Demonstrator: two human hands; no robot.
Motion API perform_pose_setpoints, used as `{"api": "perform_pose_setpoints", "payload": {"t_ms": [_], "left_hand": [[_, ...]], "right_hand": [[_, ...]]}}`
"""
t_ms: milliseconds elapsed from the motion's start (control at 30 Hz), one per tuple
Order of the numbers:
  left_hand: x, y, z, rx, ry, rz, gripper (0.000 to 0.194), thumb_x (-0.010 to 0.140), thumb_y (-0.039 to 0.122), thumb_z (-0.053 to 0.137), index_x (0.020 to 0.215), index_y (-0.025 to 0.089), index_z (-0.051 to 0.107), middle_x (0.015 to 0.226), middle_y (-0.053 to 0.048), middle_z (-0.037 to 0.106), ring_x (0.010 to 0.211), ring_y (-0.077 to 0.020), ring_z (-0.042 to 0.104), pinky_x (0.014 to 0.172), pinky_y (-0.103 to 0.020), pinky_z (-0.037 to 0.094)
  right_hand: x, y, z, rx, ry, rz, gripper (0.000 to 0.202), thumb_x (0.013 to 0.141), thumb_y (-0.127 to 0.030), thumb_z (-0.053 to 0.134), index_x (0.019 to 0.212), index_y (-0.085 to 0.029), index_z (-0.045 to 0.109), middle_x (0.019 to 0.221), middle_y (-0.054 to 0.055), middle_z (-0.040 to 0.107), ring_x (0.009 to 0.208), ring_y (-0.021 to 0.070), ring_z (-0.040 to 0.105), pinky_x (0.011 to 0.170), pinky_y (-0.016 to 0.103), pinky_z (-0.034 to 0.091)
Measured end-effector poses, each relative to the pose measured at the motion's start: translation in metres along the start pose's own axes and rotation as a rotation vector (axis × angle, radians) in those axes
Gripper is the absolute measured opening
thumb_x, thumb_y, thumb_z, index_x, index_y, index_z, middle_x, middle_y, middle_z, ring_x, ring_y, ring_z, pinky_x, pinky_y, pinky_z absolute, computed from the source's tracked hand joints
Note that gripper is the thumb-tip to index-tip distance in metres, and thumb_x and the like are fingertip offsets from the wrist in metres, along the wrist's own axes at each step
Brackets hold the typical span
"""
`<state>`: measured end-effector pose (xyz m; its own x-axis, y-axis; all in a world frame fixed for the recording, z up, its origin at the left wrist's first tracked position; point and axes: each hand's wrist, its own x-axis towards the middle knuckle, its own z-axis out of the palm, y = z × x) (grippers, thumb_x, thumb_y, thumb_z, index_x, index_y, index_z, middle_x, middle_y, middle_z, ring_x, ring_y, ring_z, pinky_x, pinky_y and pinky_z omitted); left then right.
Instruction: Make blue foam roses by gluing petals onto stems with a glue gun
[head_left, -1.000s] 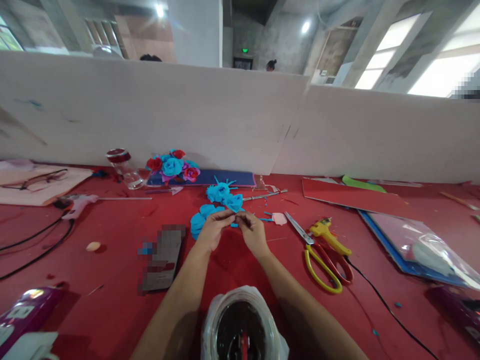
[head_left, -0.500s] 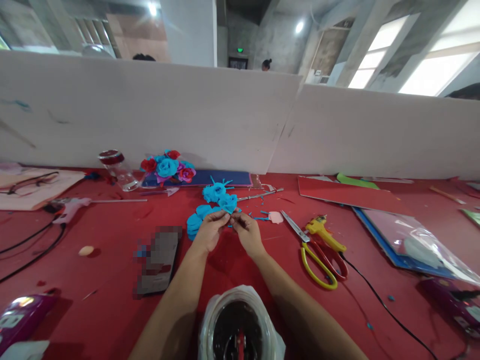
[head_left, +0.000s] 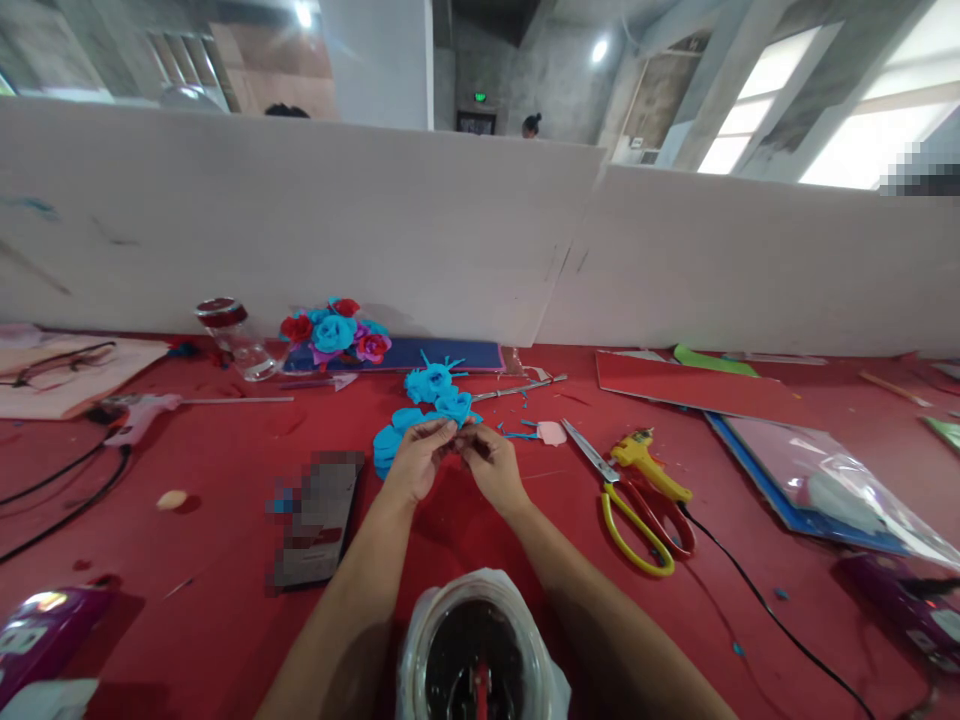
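Between my hands, just beyond the fingertips, is a blue paper flower (head_left: 453, 406). My left hand (head_left: 420, 455) is closed in a pinch at the flower's base. Close against it, my right hand (head_left: 489, 458) pinches the same flower from the other side; the exact grip is hidden by the fingers. Blue paper petals (head_left: 386, 448) lie beside my left hand. Behind the held flower rests another blue paper flower (head_left: 431, 382) with thin strips sticking out. A pale pink paper piece (head_left: 552, 433) lies right of my right hand.
Right of my hands lie scissors (head_left: 637, 528) and a yellow glue gun (head_left: 651, 468). A phone (head_left: 319, 520) is at left, near a pink glue gun (head_left: 142, 418). A plastic jar (head_left: 420, 640) stands between my forearms. Paper flowers (head_left: 335, 335) and a glass bottle (head_left: 244, 345) stand behind.
The held blue flower has tilted and shifted slightly left, with its petal edge now spreading over my right fingers. My right hand has turned a little; my left hand is nearly unmoved.
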<state>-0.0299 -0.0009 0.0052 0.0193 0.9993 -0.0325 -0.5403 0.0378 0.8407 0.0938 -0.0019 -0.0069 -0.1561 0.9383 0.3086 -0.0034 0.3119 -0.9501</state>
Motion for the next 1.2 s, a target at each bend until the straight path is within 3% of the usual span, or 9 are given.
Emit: {"api": "perform_pose_setpoints", "payload": {"t_ms": [133, 333, 500, 633, 767, 1000, 1200], "left_hand": [[0.0, 0.0, 0.001, -0.052, 0.043, 0.005, 0.02, 0.056, 0.029, 0.085, 0.061, 0.017, 0.069, 0.067, -0.001, 0.069, 0.063, -0.0118, 0.059, 0.059, -0.024, 0.043], [0.0, 0.0, 0.001, -0.06, -0.015, -0.015, 0.017, 0.061, 0.028, 0.082, 0.064, 0.016, 0.07, 0.073, -0.004, 0.072, 0.069, -0.0146, 0.063, 0.064, -0.026, 0.045], [-0.002, 0.001, 0.002, -0.023, -0.081, -0.012, 0.028, 0.056, 0.021, 0.084, 0.081, 0.016, 0.073, 0.084, -0.004, 0.073, 0.078, -0.0147, 0.065, 0.075, -0.026, 0.047], [0.0, -0.001, 0.006, -0.003, 0.004, 0.025, 0.033, 0.048, 0.019, 0.087, 0.078, 0.016, 0.071, 0.073, 0.0, 0.069, 0.07, -0.0121, 0.062, 0.073, -0.025, 0.047], [0.001, -0.004, 0.006, 0.024, 0.032, 0.059, 0.026, 0.053, 0.024, 0.085, 0.071, 0.015, 0.07, 0.068, 0.001, 0.067, 0.065, -0.0109, 0.06, 0.069, -0.025, 0.048], [0.001, -0.006, 0.005, 0.128, 0.086, 0.148, 0.023, 0.056, 0.027, 0.083, 0.074, 0.017, 0.073, 0.072, -0.002, 0.071, 0.068, -0.0145, 0.061, 0.073, -0.029, 0.05], [0.0, -0.005, 0.004, 0.226, 0.012, 0.17, 0.028, 0.05, 0.024, 0.086, 0.075, 0.017, 0.074, 0.079, -0.004, 0.073, 0.079, -0.0201, 0.066, 0.081, -0.034, 0.05]], "right_hand": [[-0.001, -0.002, 0.002, 0.049, -0.013, 0.025, 0.011, 0.075, -0.027, 0.055, 0.076, -0.02, 0.063, 0.07, 0.0, 0.064, 0.057, 0.0137, 0.055, 0.054, 0.025, 0.045], [-0.002, -0.004, 0.002, 0.066, -0.016, 0.036, 0.011, 0.075, -0.028, 0.056, 0.075, -0.02, 0.063, 0.067, 0.0, 0.062, 0.058, 0.014, 0.054, 0.056, 0.026, 0.046], [-0.002, -0.005, 0.0, -0.027, 0.012, -0.041, 0.014, 0.078, -0.028, 0.053, 0.078, -0.02, 0.065, 0.069, 0.0, 0.063, 0.064, 0.015, 0.057, 0.061, 0.026, 0.048], [-0.002, -0.002, -0.002, -0.11, 0.081, -0.049, 0.015, 0.08, -0.026, 0.052, 0.083, -0.02, 0.066, 0.073, 0.001, 0.065, 0.062, 0.0149, 0.057, 0.06, 0.026, 0.047], [-0.002, 0.001, -0.002, -0.173, 0.096, -0.043, 0.016, 0.081, -0.025, 0.051, 0.082, -0.02, 0.066, 0.073, 0.002, 0.067, 0.062, 0.0153, 0.058, 0.059, 0.026, 0.046], [-0.003, 0.003, -0.002, -0.219, 0.073, -0.116, 0.019, 0.081, -0.021, 0.049, 0.085, -0.02, 0.067, 0.079, 0.003, 0.069, 0.069, 0.0172, 0.061, 0.066, 0.028, 0.049], [-0.002, 0.009, -0.006, -0.228, 0.054, -0.161, 0.02, 0.08, -0.019, 0.047, 0.082, -0.021, 0.066, 0.074, 0.003, 0.066, 0.07, 0.0181, 0.06, 0.067, 0.029, 0.05]]}}
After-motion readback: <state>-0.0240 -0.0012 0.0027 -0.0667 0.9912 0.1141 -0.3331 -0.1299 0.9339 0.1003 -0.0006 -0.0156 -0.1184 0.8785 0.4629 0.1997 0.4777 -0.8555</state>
